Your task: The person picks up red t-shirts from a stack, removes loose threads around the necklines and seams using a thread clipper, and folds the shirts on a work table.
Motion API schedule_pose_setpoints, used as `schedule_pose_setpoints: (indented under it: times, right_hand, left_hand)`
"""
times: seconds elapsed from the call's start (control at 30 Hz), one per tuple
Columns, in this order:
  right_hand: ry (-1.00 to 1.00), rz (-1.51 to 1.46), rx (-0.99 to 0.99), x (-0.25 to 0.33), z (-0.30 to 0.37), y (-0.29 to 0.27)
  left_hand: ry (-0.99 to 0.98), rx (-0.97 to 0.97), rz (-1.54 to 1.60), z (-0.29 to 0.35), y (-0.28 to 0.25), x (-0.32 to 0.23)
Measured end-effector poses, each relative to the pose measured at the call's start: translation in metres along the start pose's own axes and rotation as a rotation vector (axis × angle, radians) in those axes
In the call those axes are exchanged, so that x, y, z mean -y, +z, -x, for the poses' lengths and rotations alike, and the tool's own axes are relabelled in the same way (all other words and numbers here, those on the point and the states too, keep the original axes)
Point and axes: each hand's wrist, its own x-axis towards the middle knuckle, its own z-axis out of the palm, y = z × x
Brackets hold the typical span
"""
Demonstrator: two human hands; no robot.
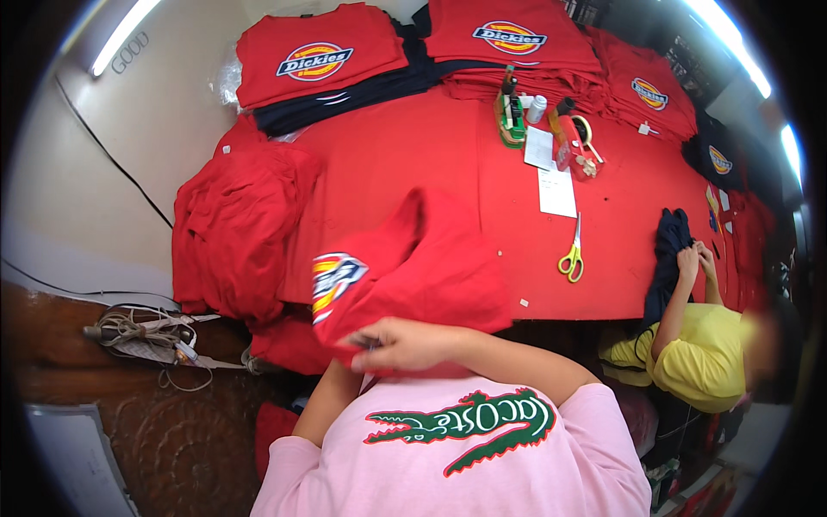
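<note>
A red shirt (431, 276) with a printed badge is bunched up at the table's near edge, in front of my chest. Part of it is blurred by motion. My right hand (396, 345) crosses in front of the cloth with its fingers curled closed, pointing left. Something small and dark shows at those fingers, too little of it to name. My left forearm (329, 398) rises beside the shirt. The left hand itself is hidden behind my right hand and the cloth.
The red-covered table (388, 146) holds yellow-handled scissors (571, 258), papers (557, 191), a tape dispenser (575, 146) and a green tool (510, 121). Folded red shirts (319, 60) line the back. A red garment heap (241, 224) lies left. A yellow-clad co-worker (702, 353) handles dark cloth (665, 267).
</note>
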Motion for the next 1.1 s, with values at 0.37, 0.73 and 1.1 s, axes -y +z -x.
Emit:
schedule_pose_setpoints:
  times: [0.37, 0.73, 1.1]
  right_hand:
    - [-0.149, -0.312, -0.657, -0.006, 0.156, -0.005]
    - [0.283, -0.341, -1.478, -0.212, 0.186, -0.087]
    - [0.544, -0.098, -1.401, -0.186, 0.18, -0.111]
  left_hand:
    - [1.28, -0.299, -1.229, -0.084, 0.153, -0.218]
    - [0.392, -0.278, -1.438, -0.129, -0.017, 0.005]
    - [0.437, -0.808, -1.44, -0.044, -0.074, -0.004]
